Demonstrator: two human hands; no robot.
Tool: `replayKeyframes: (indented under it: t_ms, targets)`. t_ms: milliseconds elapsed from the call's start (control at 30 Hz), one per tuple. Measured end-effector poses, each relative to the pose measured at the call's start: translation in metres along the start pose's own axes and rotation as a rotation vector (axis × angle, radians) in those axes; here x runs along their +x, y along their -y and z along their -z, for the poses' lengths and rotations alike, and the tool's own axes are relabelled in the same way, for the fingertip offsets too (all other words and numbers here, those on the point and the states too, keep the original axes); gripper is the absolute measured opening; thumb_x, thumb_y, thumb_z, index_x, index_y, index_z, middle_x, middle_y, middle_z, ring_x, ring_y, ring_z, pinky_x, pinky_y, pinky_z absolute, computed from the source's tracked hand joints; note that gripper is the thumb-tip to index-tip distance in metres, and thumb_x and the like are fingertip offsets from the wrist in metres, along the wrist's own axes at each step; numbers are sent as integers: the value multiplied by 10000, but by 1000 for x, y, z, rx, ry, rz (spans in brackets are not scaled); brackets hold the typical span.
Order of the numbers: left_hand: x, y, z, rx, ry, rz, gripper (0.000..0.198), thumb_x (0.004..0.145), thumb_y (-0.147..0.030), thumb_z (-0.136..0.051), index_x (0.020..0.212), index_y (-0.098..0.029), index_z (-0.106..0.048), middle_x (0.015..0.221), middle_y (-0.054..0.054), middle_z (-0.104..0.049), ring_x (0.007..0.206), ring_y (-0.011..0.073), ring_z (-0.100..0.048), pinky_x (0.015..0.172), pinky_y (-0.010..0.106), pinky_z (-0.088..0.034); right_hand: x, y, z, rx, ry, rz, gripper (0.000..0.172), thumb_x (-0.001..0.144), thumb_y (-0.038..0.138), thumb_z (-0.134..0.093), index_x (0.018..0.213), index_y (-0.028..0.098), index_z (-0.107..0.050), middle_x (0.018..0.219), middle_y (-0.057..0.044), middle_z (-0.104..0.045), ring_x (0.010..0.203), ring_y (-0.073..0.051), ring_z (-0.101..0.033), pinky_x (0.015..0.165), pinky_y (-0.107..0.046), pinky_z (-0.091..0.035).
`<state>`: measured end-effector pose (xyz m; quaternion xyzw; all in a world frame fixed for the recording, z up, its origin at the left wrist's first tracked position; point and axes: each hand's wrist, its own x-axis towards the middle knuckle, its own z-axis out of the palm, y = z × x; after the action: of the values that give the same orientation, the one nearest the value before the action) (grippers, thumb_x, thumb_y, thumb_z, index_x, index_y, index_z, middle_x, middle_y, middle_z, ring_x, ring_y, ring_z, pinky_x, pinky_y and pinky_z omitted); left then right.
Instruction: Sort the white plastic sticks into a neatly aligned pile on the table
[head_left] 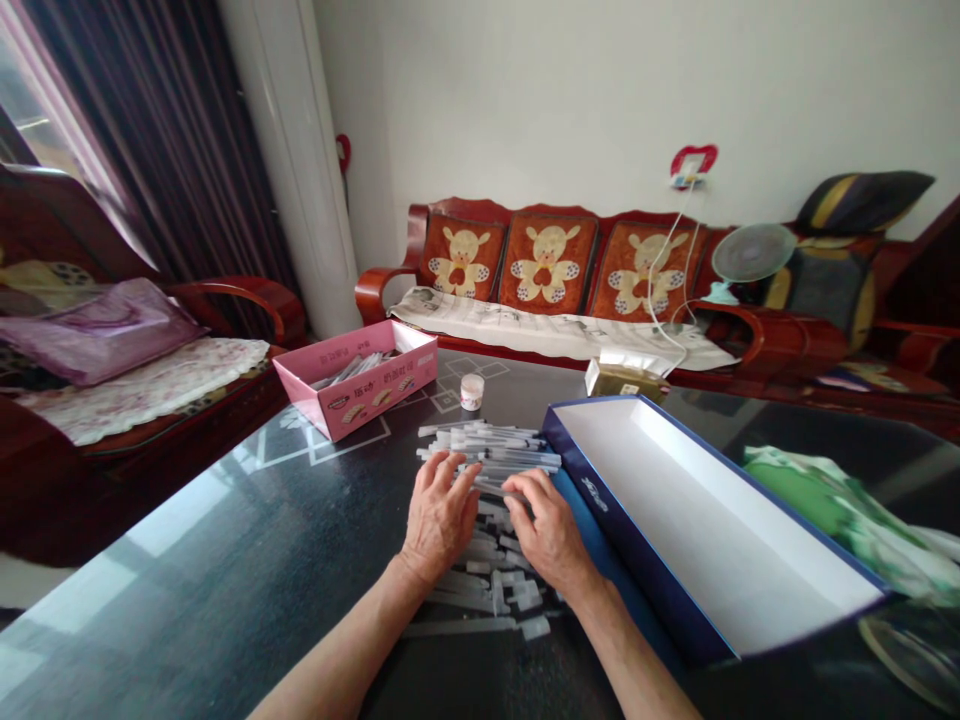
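On the dark table a stack of slim, translucent, pen-like tubes [495, 440] lies crosswise in front of my hands. My left hand [441, 515] is at the near edge of this stack, its fingers bent over the end of one slim tube [492, 488]. From the other side my right hand [546, 522] pinches the same tube between thumb and forefinger. The left thumb is mostly hidden. Below and between my wrists lie loose clear tubes [461, 590] and short whitish cap-like pieces [525, 592].
A pink box [360, 395] holding more slim pieces stands at the left. To the right are a dark-blue box [622, 520] with a white inside and a green-white bag [825, 500]. Behind are a small white jar [472, 392] and a tissue pack [626, 376].
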<state>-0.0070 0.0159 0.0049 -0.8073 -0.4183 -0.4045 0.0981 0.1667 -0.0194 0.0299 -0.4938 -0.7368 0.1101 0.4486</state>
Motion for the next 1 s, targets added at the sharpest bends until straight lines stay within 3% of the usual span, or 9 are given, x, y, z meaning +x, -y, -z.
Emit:
replayKeyframes:
  t_ms: [67,200,300,400,567,733,833,1000]
  targets:
    - [0,1,-1,-23,-14,4,279,862,-167,-495,1127,-192,-582,1083,88,-600,1096,248,-488,961,426,-438,0,1,-3,143,-38,-121,94,864,255,-517,906,207,-586,888,-45,-627,836,-179,-609,766,-285,-496]
    - [-1,3,-3,-33,-39,53,272,879,-170,-478,1128,-201,-582,992,75,-617,1000,219,-521,901,390,-473,0,-1,-9,545,-100,-400,251,782,403,-634,906,194,-575,830,-35,-674,725,-174,-650,688,-288,-529]
    - [-2,4,-4,-20,-54,89,283,879,-162,-476,1139,-205,-577,984,72,-621,980,215,-529,893,388,-469,0,-3,-11,749,-128,-453,311,742,412,-679,936,192,-575,970,-74,-697,828,-201,-680,775,-349,-544]
    - [-2,5,-4,-7,-60,106,280,873,-157,-484,1133,-201,-578,981,66,-621,971,216,-529,896,378,-462,0,-2,-11,806,-134,-464,324,734,396,-694,962,196,-582,1019,-89,-701,858,-208,-686,794,-373,-546]
    - [-2,5,-3,22,-57,114,268,865,-164,-500,1118,-189,-583,995,76,-626,992,229,-527,887,377,-445,0,-2,-10,801,-150,-485,298,756,418,-675,942,195,-608,977,-76,-711,826,-197,-694,764,-337,-549]
    - [3,-7,8,100,-19,72,261,874,-199,-505,1125,-207,-577,1042,79,-650,1085,281,-522,941,493,-340,-2,-1,-14,628,-136,-480,269,772,457,-643,839,199,-611,755,-38,-695,745,-209,-687,692,-306,-538]
    - [5,-17,14,72,1,33,252,891,-203,-479,1127,-215,-569,993,66,-668,1043,256,-553,985,511,-283,-4,4,-14,446,-100,-410,255,825,452,-575,785,201,-604,705,-31,-674,691,-193,-653,614,-263,-499]
    - [4,-25,15,33,12,-22,221,887,-178,-475,1086,-202,-569,951,55,-665,872,204,-573,937,440,-343,-5,10,-10,245,-93,-310,283,888,430,-479,763,199,-585,642,-6,-623,610,-153,-585,567,-228,-424]
